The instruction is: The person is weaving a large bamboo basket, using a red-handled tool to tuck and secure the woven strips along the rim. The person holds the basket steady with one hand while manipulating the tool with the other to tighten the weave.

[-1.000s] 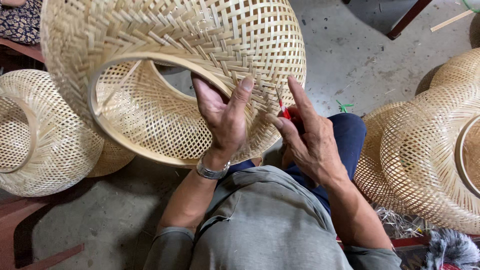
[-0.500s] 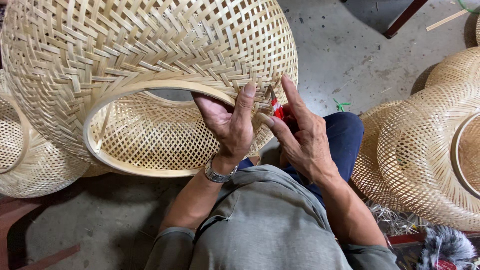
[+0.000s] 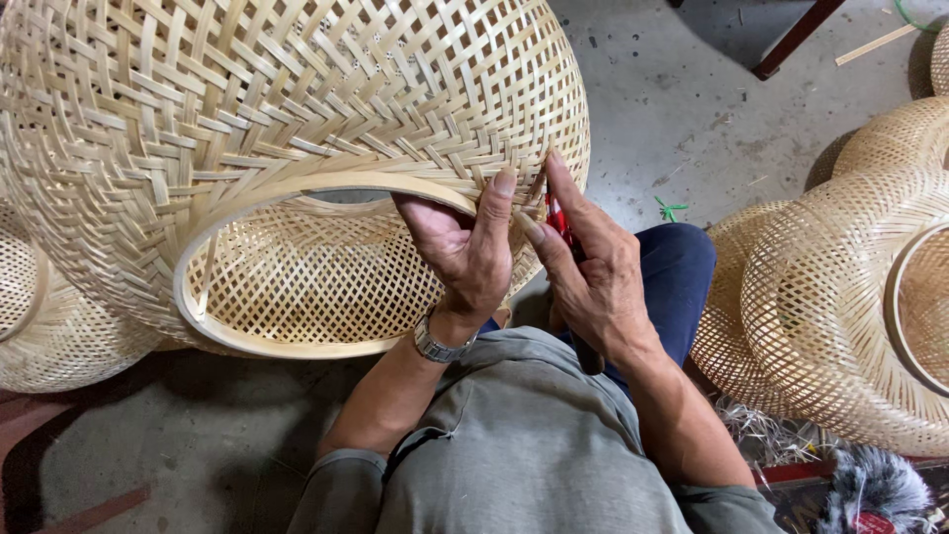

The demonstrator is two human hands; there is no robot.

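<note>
A large round shade of woven bamboo strips [image 3: 297, 109] lies on its side in front of me, its open wooden rim [image 3: 297, 193] facing me. My left hand [image 3: 465, 257], with a metal wristwatch, grips the rim at its right side, fingers inside and thumb pressed on the weave outside. My right hand [image 3: 598, 282] is just beside it, fingers closed on a red-handled cutting tool [image 3: 557, 220] whose tip touches the weave by the rim. Most of the tool is hidden by the fingers.
More woven bamboo shades are stacked at the right [image 3: 840, 297] and one lies at the left [image 3: 40, 326]. A dark wooden leg [image 3: 796, 38] stands on the concrete floor at the back right. Bamboo scraps [image 3: 761, 430] lie by my right knee.
The big shade has been turned and pulled closer, its opening swinging toward me. Both hands have shifted up along the rim, and the right hand has closed in on the weave.
</note>
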